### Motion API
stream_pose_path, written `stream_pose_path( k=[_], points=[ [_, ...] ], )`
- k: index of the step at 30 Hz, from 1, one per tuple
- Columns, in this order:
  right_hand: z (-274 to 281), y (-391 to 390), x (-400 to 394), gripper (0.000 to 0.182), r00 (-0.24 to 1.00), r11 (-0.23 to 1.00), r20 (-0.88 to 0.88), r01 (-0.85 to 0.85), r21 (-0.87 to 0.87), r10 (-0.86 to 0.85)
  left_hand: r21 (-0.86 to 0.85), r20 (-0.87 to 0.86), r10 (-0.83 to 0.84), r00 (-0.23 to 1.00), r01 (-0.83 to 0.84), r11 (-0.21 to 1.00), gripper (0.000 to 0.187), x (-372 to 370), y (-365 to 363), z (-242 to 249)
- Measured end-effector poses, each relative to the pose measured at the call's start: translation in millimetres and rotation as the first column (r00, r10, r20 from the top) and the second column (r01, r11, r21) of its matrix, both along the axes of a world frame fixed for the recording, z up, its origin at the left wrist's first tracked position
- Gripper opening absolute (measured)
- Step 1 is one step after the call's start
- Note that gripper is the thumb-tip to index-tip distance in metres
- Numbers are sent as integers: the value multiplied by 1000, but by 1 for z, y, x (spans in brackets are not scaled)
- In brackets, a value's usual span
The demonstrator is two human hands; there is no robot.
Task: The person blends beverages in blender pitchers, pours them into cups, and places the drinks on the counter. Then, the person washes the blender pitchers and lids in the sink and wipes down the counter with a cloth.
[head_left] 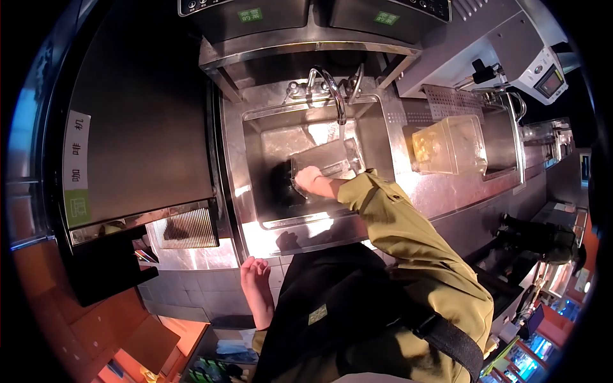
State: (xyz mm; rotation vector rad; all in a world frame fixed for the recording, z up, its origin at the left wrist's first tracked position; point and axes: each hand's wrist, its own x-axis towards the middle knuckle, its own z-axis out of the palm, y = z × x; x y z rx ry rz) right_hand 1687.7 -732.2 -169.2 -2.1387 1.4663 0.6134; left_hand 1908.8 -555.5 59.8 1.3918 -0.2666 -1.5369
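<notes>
In the head view, my right hand (309, 179) reaches down into a steel sink (255, 137). Its fingers are closed on the near left edge of a clear rectangular plastic container (318, 157). The container lies tilted inside the basin, under the spout of a curved chrome faucet (340, 105), and it looks wet. My left hand (255, 277) hangs by the counter's front edge, left of my black apron (338, 300). Its fingers are loosely bent with nothing visible in them.
A clear square tub (456, 143) with yellowish contents stands on the counter right of the sink. Two black machines (255, 22) sit on a steel shelf behind the faucet. A large dark appliance (143, 108) borders the left side. Another person (543, 239) is at far right.
</notes>
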Motion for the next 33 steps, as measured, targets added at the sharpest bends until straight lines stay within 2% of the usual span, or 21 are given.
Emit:
stream_pose_path(
  k=[3, 7, 9, 11, 13, 15, 17, 18, 21, 22, 23, 25, 26, 27, 29, 32, 33],
  points=[
    [0, -9, -8, 22, 999, 1000, 22, 24, -16, -24, 27, -131, 37, 991, -33, 999, 26, 5, 0, 3],
    [10, -31, -31, 25, 997, 998, 51, 53, -33, -51, 19, -44, 71, 996, -71, 997, 28, 14, 1, -4],
    [39, -40, -67, 34, 986, 994, 126, 106, 8, -106, 3, -56, 61, 997, -61, 998, 28, 15, 0, -5],
    [17, -51, -112, 52, 942, 980, 273, 196, 23, -194, -3, -59, 46, 997, -47, 999, 29, 14, -3, -6],
    [40, -36, -138, 48, 781, 919, 518, 394, 25, -349, 8, -50, 20, 999, -20, 1000, 29, 12, -5, -6],
    [53, -29, -152, 45, 582, 798, 597, 577, 177, -553, 11, -51, 11, 999, -11, 1000, 30, 8, -9, -6],
    [61, -25, -158, 44, 372, 573, 474, 711, 408, -798, 15, -45, -9, 999, 10, 1000, 30, 7, -11, -6],
    [64, -17, -157, 40, 281, 490, 500, 797, 355, -819, 14, -41, -23, 999, 24, 1000, 30, 7, -13, -8],
    [68, 3, -161, 31, 23, 352, 560, 798, 489, -828, 39, -37, -40, 999, 42, 998, 27, 3, -22, -7],
    [69, 12, -160, 29, -68, 334, 582, 762, 555, -810, 42, -51, -30, 998, 32, 999, 24, 1, -24, -7],
    [74, 22, -158, 30, -86, 353, 630, 766, 537, -772, 46, -64, -20, 998, 23, 999, 21, -1, -26, -7],
    [89, 41, -151, 38, -116, 391, 720, 775, 496, -684, 58, -67, -25, 997, 29, 998, 20, -4, -29, -5],
    [69, 53, -161, 21, -46, 415, 679, 760, 500, -733, 60, -65, -29, 997, 33, 998, 20, -6, -30, -5],
    [56, 68, -171, 17, 99, 526, 710, 743, 414, -697, 60, -64, -32, 997, 36, 998, 20, -7, -31, -5],
    [84, 90, -170, 14, 0, 550, 741, 669, 499, -672, 51, -79, -30, 996, 34, 998, 20, -7, -30, -7],
    [115, 108, -182, 13, 478, 746, 751, 665, 29, -455, 56, -98, -8, 995, 14, 998, 19, -4, -28, -11],
    [123, 110, -189, 13, 465, 755, 757, 654, 57, -460, 60, -92, 0, 996, 6, 998, 19, -3, -26, -11]
  ],
)
